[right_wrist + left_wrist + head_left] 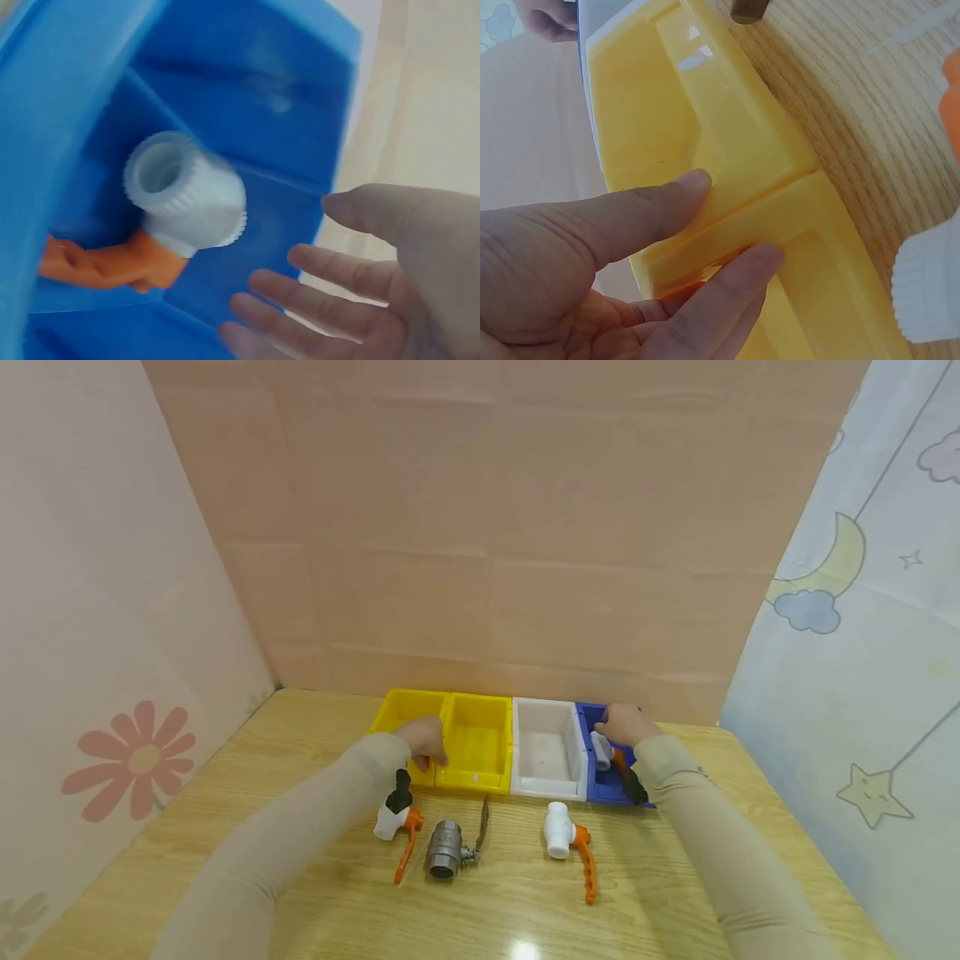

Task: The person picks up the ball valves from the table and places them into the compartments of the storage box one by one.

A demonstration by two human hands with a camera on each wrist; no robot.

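My right grip is wide beside the white valve in the blue bin, centre-right; probably light and stiff, so I would hold its body. My left grip's state I cannot tell.

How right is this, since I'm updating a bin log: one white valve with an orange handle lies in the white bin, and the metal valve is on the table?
One detail is wrong: that white valve lies in the blue bin, not the white one, as the head view shows. The metal valve is on the table.
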